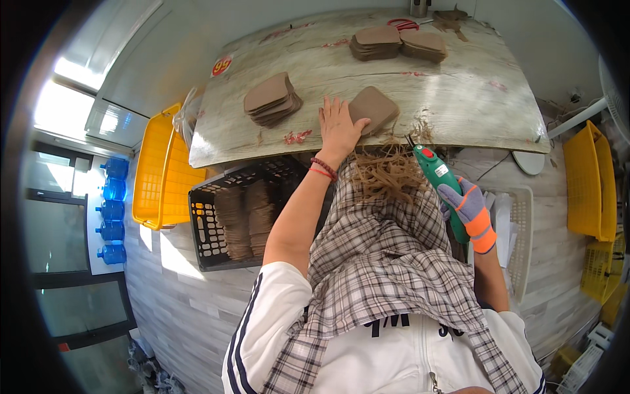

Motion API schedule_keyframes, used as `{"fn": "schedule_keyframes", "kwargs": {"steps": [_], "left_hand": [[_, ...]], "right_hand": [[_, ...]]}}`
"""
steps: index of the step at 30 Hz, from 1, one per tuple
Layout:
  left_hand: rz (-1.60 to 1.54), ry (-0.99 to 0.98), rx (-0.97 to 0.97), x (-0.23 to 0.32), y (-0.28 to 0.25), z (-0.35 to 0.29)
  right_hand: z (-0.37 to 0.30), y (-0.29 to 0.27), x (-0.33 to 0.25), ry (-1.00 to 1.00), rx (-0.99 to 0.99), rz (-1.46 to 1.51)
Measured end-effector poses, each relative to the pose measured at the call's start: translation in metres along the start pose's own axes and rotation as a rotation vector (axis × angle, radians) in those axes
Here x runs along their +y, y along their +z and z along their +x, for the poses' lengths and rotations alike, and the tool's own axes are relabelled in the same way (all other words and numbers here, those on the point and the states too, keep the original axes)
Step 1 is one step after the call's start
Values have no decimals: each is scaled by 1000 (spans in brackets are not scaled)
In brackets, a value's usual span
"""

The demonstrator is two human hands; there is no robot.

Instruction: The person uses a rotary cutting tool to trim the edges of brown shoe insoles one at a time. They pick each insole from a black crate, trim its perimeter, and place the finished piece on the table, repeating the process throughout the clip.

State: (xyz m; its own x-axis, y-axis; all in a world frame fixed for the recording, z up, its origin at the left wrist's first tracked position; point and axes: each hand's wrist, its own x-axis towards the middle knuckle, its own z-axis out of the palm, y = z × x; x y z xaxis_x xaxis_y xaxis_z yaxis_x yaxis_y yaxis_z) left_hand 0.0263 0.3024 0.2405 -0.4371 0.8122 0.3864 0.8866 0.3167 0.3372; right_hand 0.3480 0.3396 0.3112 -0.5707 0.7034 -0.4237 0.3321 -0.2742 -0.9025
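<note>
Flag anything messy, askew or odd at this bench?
Thin brown shavings are piled on the checked cloth over the lap and spill along the table edge. The left hand rests on a brown pad stack that sits skewed near that edge. The gloved right hand holds a green tool.

I see my left hand (339, 128) bare, with a red beaded bracelet (323, 168) and a thin red cord just behind it at the wrist. My right hand (467, 209) wears a grey glove with orange bands and purple fingertips. Further back, short white sleeves carry dark stripes, and a brown-and-white checked cloth (387, 262) covers my white zipped top.
</note>
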Motion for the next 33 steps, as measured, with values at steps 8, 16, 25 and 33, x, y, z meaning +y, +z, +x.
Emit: {"fn": "schedule_keyframes", "kwargs": {"steps": [8, 16, 25, 33], "left_hand": [[-341, 8, 228, 22, -16, 2], [-1829, -448, 308, 85, -53, -2], [-2322, -539, 302, 129, -39, 4], [-2322, -614, 258, 135, -28, -4]], "right_hand": [[-3, -2, 6, -39, 12, 30], [-9, 3, -12, -124, 96, 77], [-13, 14, -30, -171, 99, 188], [-18, 12, -36, -169, 92, 229]]}}
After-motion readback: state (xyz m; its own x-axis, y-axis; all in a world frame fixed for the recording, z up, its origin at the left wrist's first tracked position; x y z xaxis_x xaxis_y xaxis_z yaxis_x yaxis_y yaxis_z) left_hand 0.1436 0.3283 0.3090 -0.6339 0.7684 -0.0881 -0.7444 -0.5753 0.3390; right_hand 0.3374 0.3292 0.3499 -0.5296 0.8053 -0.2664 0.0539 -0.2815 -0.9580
